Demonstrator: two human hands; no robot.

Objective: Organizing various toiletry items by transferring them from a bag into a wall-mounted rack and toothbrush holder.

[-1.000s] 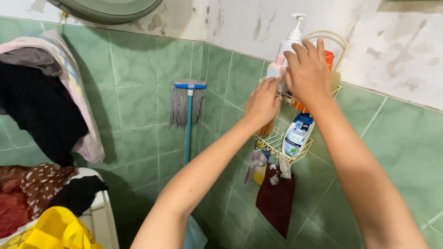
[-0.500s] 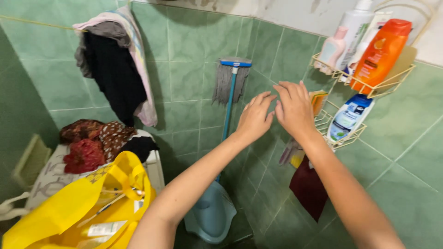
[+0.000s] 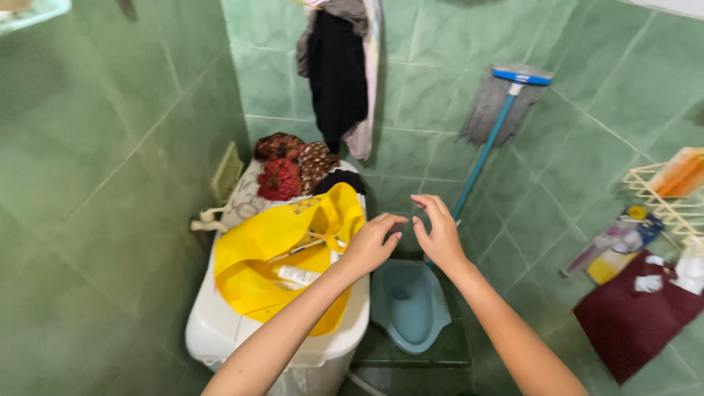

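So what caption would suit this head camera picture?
Two empty hands, left hand and right hand, poised beside an open yellow bag in a green-tiled washroom.

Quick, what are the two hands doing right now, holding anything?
Left hand: open, fingers loosely curled, holding nothing, over the yellow bag.
Right hand: open, holding nothing, close beside the left.

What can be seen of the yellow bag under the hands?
The yellow bag looks like soft, non-woven fabric, with loop handles flopped toward its mouth. It lies open and crumpled on a white lidded tub, beside heaped clothes. Small packets and thin sticks show inside. The left hand hovers at its right edge; contact cannot be told.
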